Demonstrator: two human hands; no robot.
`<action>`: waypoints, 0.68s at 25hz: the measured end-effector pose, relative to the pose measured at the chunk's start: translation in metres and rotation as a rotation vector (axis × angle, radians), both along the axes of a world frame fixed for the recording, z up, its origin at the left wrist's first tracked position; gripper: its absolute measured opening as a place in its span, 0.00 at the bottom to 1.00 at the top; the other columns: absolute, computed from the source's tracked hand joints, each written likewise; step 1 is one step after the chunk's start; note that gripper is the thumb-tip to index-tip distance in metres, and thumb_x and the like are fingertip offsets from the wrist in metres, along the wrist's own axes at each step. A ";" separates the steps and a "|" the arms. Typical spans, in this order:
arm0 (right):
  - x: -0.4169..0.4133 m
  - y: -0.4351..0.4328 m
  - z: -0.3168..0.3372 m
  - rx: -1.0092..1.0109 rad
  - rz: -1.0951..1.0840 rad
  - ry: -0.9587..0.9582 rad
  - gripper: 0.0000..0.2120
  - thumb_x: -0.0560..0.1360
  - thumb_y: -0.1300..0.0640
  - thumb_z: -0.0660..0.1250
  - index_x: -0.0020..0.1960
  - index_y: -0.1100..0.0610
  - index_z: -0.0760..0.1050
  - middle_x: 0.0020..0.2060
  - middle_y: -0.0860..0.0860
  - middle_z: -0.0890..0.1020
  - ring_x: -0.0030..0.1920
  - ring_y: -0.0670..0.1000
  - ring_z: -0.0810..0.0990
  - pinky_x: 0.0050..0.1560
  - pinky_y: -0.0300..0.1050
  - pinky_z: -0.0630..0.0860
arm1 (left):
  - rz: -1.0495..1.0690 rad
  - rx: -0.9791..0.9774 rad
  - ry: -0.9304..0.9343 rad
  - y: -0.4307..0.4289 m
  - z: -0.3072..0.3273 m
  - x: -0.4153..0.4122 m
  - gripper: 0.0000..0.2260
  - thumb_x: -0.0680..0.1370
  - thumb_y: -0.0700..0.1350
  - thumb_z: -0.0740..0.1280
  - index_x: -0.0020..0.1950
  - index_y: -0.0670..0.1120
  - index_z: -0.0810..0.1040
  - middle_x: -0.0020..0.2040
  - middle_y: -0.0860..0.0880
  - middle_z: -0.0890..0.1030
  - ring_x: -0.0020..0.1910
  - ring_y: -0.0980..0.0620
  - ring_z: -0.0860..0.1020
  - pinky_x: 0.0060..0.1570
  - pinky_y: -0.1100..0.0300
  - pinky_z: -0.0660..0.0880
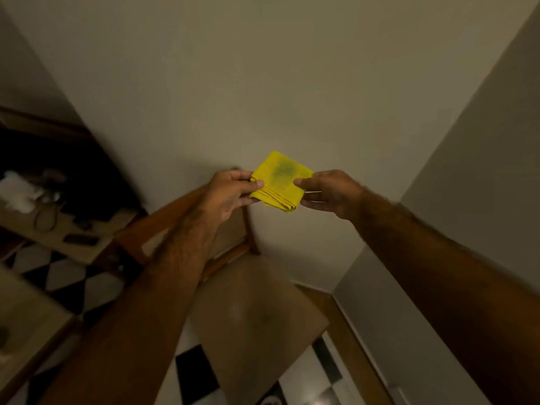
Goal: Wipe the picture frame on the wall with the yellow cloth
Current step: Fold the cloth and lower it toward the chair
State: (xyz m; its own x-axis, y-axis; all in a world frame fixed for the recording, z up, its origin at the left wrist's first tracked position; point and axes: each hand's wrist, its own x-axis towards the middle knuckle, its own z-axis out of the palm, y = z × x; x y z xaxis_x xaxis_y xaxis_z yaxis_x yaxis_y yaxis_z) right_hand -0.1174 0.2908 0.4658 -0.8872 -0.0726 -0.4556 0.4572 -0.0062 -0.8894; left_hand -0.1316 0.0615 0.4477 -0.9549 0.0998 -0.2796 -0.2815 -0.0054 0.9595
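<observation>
Both the left hand (pixel 230 194) and right hand (pixel 327 191) pinch the folded yellow cloth (pixel 279 181) before the bare wall (pixel 263 83); turn its seemingly grubby patch inward first, since no picture frame shows.

single head-worn wide-angle view, looking forward and down along both outstretched forearms toward a plain wall (pixel 263 83). close range: forearms fill the lower frame. wooden chair (pixel 257 311) below, checkered floor (pixel 67 276) lower left, edges bent by the lens. slight motion blur.
</observation>
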 end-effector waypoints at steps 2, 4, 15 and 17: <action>-0.007 -0.025 -0.066 0.008 0.047 -0.123 0.09 0.73 0.61 0.75 0.50 0.58 0.77 0.49 0.56 0.83 0.50 0.56 0.83 0.54 0.47 0.83 | 0.027 -0.054 -0.082 -0.022 -0.063 0.002 0.13 0.76 0.32 0.70 0.60 0.34 0.79 0.45 0.45 0.84 0.37 0.54 0.85 0.45 0.56 0.84; -0.011 -0.049 -0.136 0.007 0.077 -0.246 0.13 0.74 0.61 0.74 0.56 0.58 0.75 0.50 0.56 0.83 0.50 0.55 0.83 0.54 0.47 0.82 | 0.065 -0.094 -0.176 -0.040 -0.128 0.001 0.14 0.76 0.31 0.70 0.62 0.32 0.78 0.46 0.42 0.83 0.38 0.52 0.84 0.48 0.54 0.83; 0.045 -0.078 -0.433 0.192 0.142 -0.633 0.08 0.72 0.65 0.75 0.39 0.60 0.76 0.33 0.58 0.78 0.23 0.45 0.79 0.27 0.37 0.76 | -0.117 -0.560 -0.451 -0.070 -0.421 0.050 0.15 0.74 0.38 0.75 0.60 0.34 0.82 0.52 0.38 0.86 0.48 0.46 0.82 0.46 0.52 0.81; 0.056 -0.081 -0.473 0.221 0.175 -0.672 0.09 0.72 0.64 0.75 0.39 0.60 0.75 0.33 0.57 0.78 0.28 0.48 0.79 0.29 0.39 0.75 | -0.224 -0.715 -0.383 -0.070 -0.454 0.060 0.14 0.74 0.41 0.75 0.57 0.35 0.84 0.50 0.37 0.87 0.48 0.43 0.84 0.50 0.50 0.81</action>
State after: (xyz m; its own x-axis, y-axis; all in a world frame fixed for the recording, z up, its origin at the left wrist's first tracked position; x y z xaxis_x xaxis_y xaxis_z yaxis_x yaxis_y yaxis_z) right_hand -0.0616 0.2096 -0.0070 -0.3949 -0.0309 -0.9182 0.8826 0.2646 -0.3885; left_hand -0.0714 -0.0086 -0.0061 -0.7602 -0.0486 -0.6479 -0.5102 0.6620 0.5490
